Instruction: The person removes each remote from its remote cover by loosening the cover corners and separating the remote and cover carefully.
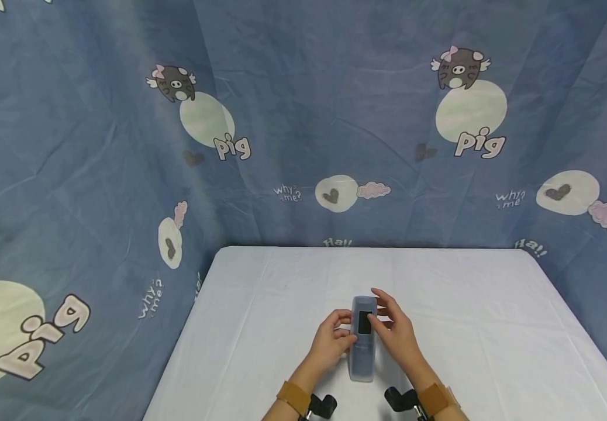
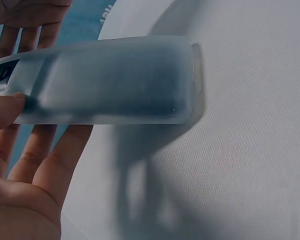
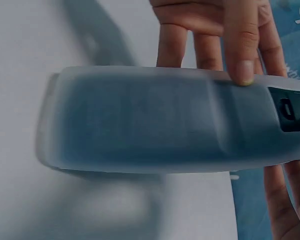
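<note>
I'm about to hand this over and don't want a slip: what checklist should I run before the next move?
1. Left grip: ok. The left hand holds the device, left thumb on its face.
2. Right grip: ok. The right hand holds the opposite side.
3. Dark window facing up: ok. The head view shows it.
4. Window fully in sight: not ok. In the head view, the right thumb appears to overlap its edge.
5. Device off the table: cannot tell. Its shadow shows in the left wrist view, but contact isn't plain.
</note>
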`<state>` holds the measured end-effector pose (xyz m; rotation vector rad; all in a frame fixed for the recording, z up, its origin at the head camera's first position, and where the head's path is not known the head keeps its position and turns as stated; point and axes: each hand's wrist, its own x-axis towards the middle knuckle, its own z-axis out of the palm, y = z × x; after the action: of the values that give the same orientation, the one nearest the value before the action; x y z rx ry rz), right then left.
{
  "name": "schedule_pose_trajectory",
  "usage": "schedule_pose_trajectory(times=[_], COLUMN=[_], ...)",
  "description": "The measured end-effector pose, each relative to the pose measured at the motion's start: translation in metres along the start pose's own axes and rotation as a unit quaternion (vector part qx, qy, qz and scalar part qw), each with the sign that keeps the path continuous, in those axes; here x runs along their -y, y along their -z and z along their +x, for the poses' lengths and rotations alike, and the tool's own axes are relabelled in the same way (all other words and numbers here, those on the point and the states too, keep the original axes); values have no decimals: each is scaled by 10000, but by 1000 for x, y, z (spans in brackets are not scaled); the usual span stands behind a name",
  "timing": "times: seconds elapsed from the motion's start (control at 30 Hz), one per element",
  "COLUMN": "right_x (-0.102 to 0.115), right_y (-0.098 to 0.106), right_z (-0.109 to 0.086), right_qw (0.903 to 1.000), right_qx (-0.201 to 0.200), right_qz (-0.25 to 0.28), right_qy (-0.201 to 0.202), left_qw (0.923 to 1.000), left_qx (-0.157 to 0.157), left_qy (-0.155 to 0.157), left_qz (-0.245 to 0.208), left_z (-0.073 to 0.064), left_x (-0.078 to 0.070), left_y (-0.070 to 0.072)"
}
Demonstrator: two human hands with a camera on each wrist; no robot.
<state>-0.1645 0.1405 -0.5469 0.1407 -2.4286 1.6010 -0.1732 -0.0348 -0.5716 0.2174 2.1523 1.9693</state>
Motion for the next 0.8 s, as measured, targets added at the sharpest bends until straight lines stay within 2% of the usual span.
schedule_pose_trajectory(times=[0.27,0.43,0.63,0.8], right_x=[0,2,5,4], right_y=[0,-1,-1,-2], right_z=[1,1,1,0], right_qw=[9999,9999,9998,9999], right_qx=[70,96,21,29], right_qz=[117,60,58,8], right_qy=[-7,-9,167,163], left_qw=[9984,9981,9949,9926], left_qx=[227,114,60,-51], left_qy=[-150,-229,-613,-713], left_qz=[503,553,802,979], left_z=[3,8,14,14], left_x=[-6,-17,-35,-40], left_y=[4,4,3,1])
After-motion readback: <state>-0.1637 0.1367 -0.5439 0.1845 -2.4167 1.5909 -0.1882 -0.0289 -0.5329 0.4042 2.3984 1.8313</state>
